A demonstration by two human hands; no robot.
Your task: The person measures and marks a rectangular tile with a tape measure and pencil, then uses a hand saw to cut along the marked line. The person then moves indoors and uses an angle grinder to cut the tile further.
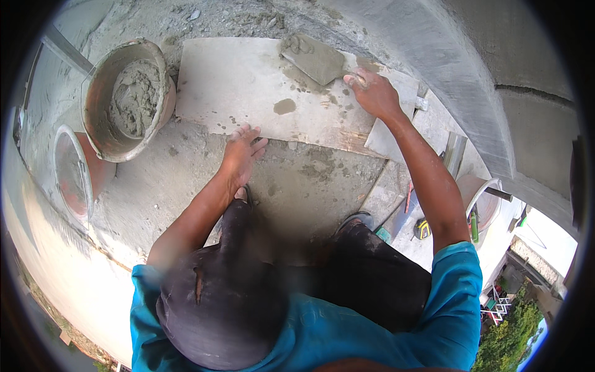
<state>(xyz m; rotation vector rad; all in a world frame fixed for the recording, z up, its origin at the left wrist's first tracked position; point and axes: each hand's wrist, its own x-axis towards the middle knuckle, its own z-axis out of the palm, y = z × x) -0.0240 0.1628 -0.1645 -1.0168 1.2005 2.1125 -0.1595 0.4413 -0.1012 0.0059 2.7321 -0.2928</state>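
Observation:
My right hand (pixel 374 93) is closed at the near right corner of a mortar-coated trowel (pixel 323 62); its handle is mostly hidden by my fingers. The broad grey blade lies over a pale wooden board (pixel 229 77), with a small heap of wet mortar (pixel 296 44) at its far left corner. Wet splashes and one round dark patch mark the board. My left hand (pixel 242 154) hangs at the board's near edge, fingers spread and holding nothing; whether it touches the board I cannot tell.
To the left stands a bucket (pixel 90 133) partly filled with mortar, beside a second bucket (pixel 102 162). A plastered wall (pixel 427 43) curves along the right. A tape measure (pixel 422 229) and another bucket (pixel 476 185) are near my right arm. Rough ground (pixel 297 177) lies below the board.

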